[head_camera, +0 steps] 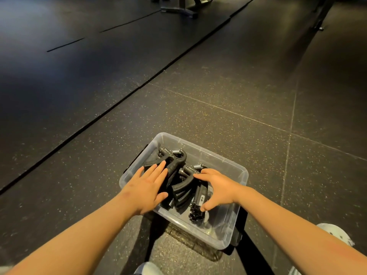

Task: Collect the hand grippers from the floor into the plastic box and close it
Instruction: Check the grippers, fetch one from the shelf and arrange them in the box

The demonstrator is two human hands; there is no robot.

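Dark speckled rubber gym floor (218, 96) fills the frame, and in the clear plastic box (222, 229) at lower centre my left hand (146, 188) presses flat, fingers straight, on the black hand grippers (172, 157) while my right hand (216, 187) curls around one, so I should nestle them low enough for closing.

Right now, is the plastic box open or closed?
Open. No lid covers the plastic box; the left hand and right hand reach in onto the hand grippers.
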